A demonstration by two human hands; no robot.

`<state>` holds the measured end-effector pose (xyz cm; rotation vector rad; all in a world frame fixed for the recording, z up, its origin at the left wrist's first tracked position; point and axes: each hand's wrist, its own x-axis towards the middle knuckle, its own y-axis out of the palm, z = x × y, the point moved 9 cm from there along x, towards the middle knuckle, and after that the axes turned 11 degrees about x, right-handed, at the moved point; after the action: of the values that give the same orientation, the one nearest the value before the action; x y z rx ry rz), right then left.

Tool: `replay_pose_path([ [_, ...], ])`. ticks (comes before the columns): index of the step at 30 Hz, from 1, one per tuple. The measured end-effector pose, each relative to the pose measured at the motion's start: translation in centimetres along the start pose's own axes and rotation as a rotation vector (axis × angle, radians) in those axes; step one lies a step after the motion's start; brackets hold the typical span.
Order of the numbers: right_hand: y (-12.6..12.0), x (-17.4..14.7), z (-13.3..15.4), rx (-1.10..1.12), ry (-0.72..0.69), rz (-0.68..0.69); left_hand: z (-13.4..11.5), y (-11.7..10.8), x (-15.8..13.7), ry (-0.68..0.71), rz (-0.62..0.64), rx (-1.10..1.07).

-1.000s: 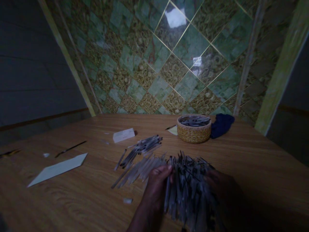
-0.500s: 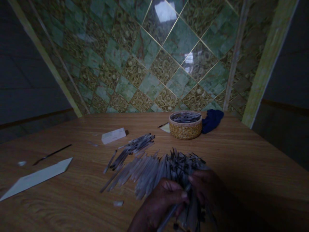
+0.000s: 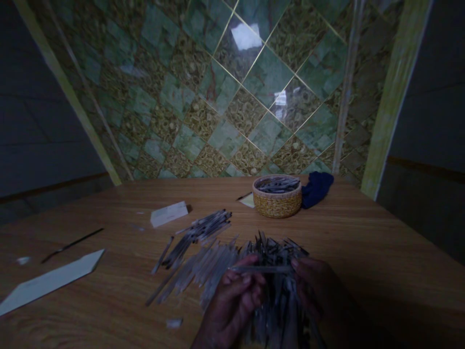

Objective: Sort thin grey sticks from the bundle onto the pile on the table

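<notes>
Level between my two hands is a thin, pen-like clear tube (image 3: 274,269); what is inside it is too dim to make out. The fingers of my left hand (image 3: 236,295) pinch its left part. At its other end, the fingertips of my right hand (image 3: 314,281) are closed on it, and shadow hides much of that hand. Under and beyond both hands lies a loose heap of similar dark-tipped sticks (image 3: 271,247). To its left, pale translucent sticks (image 3: 214,266) lie side by side, with a smaller bundle (image 3: 203,225) behind them.
A woven basket (image 3: 278,206) full of similar sticks stands toward the back, beside a dark blue cloth (image 3: 317,189). A white box (image 3: 169,214) is left of centre. On the left lie a long pale card (image 3: 54,278) and a thin black stick (image 3: 72,245). A tiled wall (image 3: 225,116) rises behind the table.
The tube has swung from slanting down to nearly level, and my hands have lifted it above the heap. My left hand has turned, and the view has tilted up slightly.
</notes>
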<state>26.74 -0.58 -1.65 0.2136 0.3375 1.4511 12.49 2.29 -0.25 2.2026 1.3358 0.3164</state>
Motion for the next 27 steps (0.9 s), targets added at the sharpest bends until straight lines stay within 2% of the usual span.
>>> replay_pose_path([
  [6,0.6,0.1,-1.1,-0.034,-0.013,0.082,-0.2,-1.4,0.3,0.079,-0.205,0.087],
  [10,0.7,0.4,-1.1,-0.009,-0.014,0.088,-0.4,-2.1,0.4,0.103,-0.273,0.120],
  [16,1.0,0.1,-1.9,-0.067,0.076,0.061,-0.5,-2.5,0.4,0.121,-0.288,0.151],
  [19,1.0,-0.1,-1.5,-0.101,0.052,0.050,-0.5,-2.3,0.4,0.110,-0.284,0.175],
  [22,1.2,-0.1,-1.5,-0.047,0.048,0.081,-0.6,-2.1,0.3,0.115,-0.288,0.187],
  [27,1.7,-0.1,-2.6,0.050,0.145,0.113,-0.8,-1.8,0.2,0.146,-0.281,0.213],
])
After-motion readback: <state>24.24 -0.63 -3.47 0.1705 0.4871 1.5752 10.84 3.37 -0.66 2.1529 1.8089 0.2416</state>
